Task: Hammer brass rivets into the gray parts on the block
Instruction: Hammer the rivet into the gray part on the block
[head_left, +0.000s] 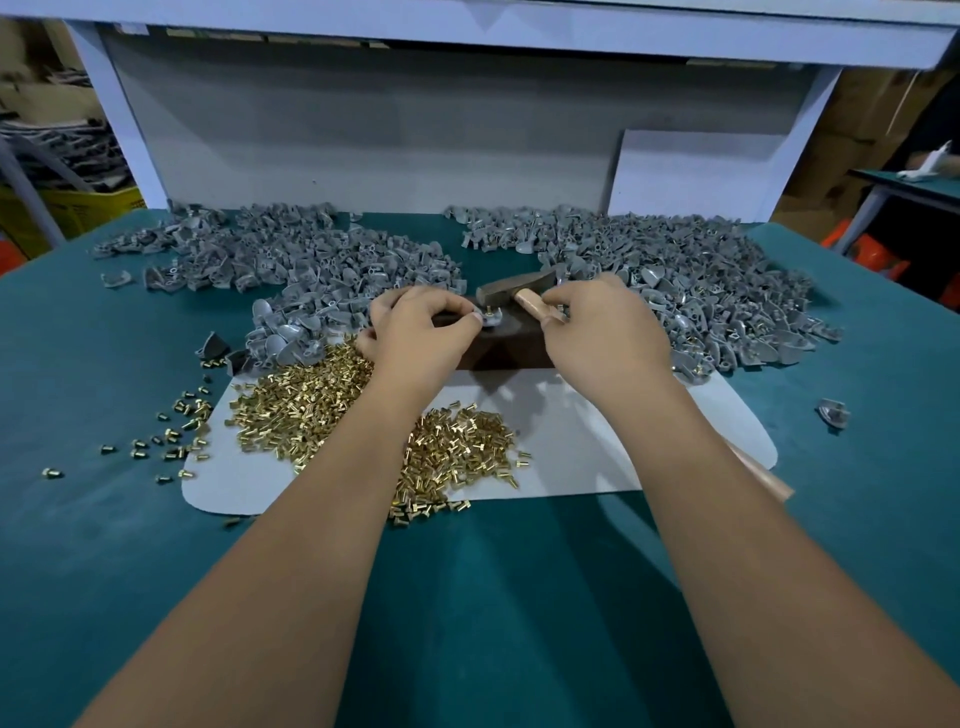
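A dark block (506, 345) stands at the middle of the green table. On its top lies a small gray part (491, 318) with a brass rivet in it. My left hand (421, 332) pinches this part with thumb and forefinger. My right hand (602, 327) grips the wooden handle of a hammer (519, 291), whose dark metal head hovers just above and behind the part. Loose brass rivets (311, 405) lie heaped on a white sheet (597, 441) in front of the block.
Large piles of gray parts cover the back left (291, 260) and back right (701, 280) of the table. Stray rivets (176, 426) scatter to the left. A single gray part (834, 413) lies at the right. A white panel (363, 140) closes the back.
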